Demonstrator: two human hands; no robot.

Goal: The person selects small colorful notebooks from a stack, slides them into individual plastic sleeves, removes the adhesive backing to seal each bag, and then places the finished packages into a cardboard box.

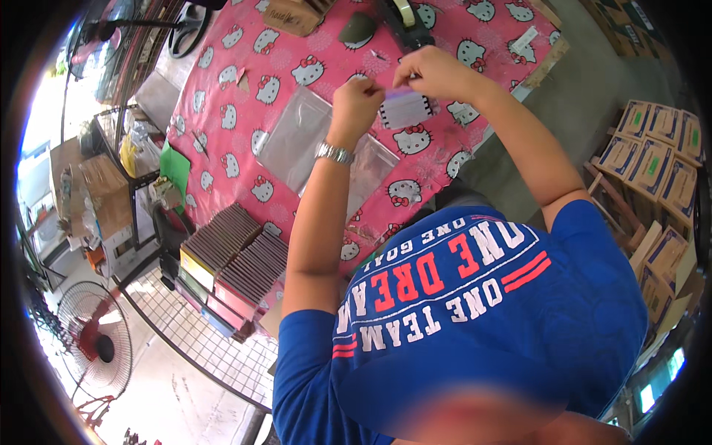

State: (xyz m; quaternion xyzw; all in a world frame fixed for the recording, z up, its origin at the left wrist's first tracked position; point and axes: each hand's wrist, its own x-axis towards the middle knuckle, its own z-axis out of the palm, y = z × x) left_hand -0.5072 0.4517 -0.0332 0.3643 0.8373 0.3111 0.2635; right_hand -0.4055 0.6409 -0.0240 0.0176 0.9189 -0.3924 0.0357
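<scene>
Both hands are over a table spread with a pink cartoon-cat cloth (245, 133). Between them is a small clear plastic bag (406, 111) with a purplish strip along its upper edge and a white piece with black marks at its sides showing through. My left hand (357, 110), with a metal watch at its wrist, pinches the bag's upper left corner. My right hand (437, 73) has its fingers closed at the upper right of the same bag. Under and beside my left forearm lie larger clear plastic sleeves (293, 137), flat on the cloth.
Beyond my right hand stands a black tape dispenser (404, 22), with a dark rounded object (357, 30) and brown cardboard (295, 16) nearby. Stacked thin boxes (237, 259) sit at the near left. A fan (96, 337) stands lower left; cartons (653, 159) are piled at right.
</scene>
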